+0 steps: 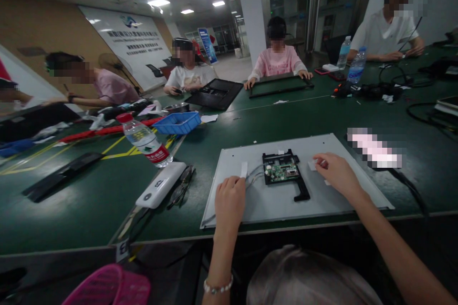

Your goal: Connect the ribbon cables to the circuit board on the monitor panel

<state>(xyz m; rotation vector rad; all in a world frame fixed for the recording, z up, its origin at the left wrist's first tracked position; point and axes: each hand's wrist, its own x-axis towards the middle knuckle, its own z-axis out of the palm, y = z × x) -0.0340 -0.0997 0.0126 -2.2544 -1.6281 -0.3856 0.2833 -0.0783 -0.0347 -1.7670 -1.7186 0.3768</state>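
Note:
A pale grey flat panel (332,200) lies on the green table before me. On it rests a black plastic bracket (302,191) with a green circuit board (281,172). Thin grey cables (255,174) run left from the board to my left hand (230,200), whose curled fingers close over them on the panel; the fingertips are partly hidden. A white strip (244,169) stands just beyond these fingers. To the right of the bracket, my right hand (336,174) pinches a small piece of white tape (312,166) above the panel.
Left of the panel are a white power bank (161,185), glasses (182,186), a water bottle (146,143) and a blue tray (178,123). A lit phone (374,147) with a cable lies right. A pink basket (110,286) sits below the table edge. Several people work around the table.

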